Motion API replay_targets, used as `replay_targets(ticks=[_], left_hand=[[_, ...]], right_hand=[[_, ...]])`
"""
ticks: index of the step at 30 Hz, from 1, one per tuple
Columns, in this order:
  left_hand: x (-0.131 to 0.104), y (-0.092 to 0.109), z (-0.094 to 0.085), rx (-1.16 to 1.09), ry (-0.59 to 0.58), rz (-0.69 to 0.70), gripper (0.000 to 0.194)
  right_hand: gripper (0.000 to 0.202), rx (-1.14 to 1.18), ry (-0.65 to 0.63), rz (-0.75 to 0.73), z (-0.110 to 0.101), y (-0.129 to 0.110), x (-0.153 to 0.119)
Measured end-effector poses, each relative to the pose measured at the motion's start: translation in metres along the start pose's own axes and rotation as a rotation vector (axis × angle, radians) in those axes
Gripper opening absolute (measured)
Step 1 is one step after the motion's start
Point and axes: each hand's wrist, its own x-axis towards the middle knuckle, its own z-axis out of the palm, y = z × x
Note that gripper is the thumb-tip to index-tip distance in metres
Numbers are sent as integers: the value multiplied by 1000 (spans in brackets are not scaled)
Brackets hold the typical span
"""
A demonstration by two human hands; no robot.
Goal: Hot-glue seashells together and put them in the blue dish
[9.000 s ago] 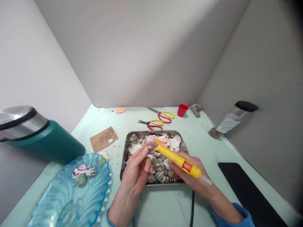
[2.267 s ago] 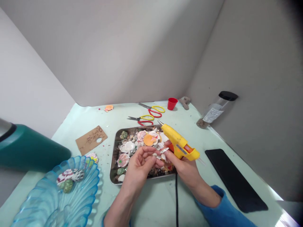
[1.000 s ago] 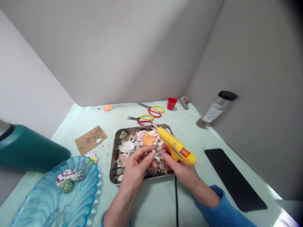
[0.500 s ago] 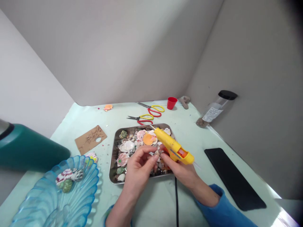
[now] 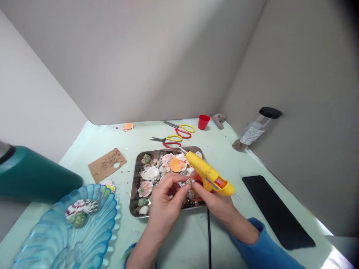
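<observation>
Over the front of a metal tray [image 5: 132, 201] of seashells, my two hands meet at the fingertips. My left hand [image 5: 168, 198] pinches a small shell piece [image 5: 188, 182] between thumb and index finger. My right hand [image 5: 214, 201] is wrapped round a yellow glue gun [image 5: 206, 170], its nozzle pointing up and left over the tray's back edge; the right fingertips also touch the small piece. An orange shell [image 5: 176, 164] and pink and white shells show behind my hands. Part of the tray's contents is hidden under them.
A blue scalloped dish [image 5: 36, 243] with several shells is at front left, beside a green bottle [image 5: 42, 173]. Behind lie a brown card [image 5: 102, 170], two scissors [image 5: 172, 139] and a red cup [image 5: 203, 122]. Right: a black slab [image 5: 277, 211] and a clear container [image 5: 254, 130]. A black cord [image 5: 209, 239] runs forward.
The glue gun and the fingertips of both hands have shifted slightly to the right. The small piece has moved with them.
</observation>
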Motion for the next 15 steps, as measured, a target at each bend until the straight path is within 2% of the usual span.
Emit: replay_targets(ticks=[9,15], left_hand=[[0,4,0,-17,2,-5,10],[-1,2,-1,6,7,6,9]], right_hand=[[18,-23,-9,-42,-2,-3,-1],[21,16,-6,-9,-1,-3,-1]])
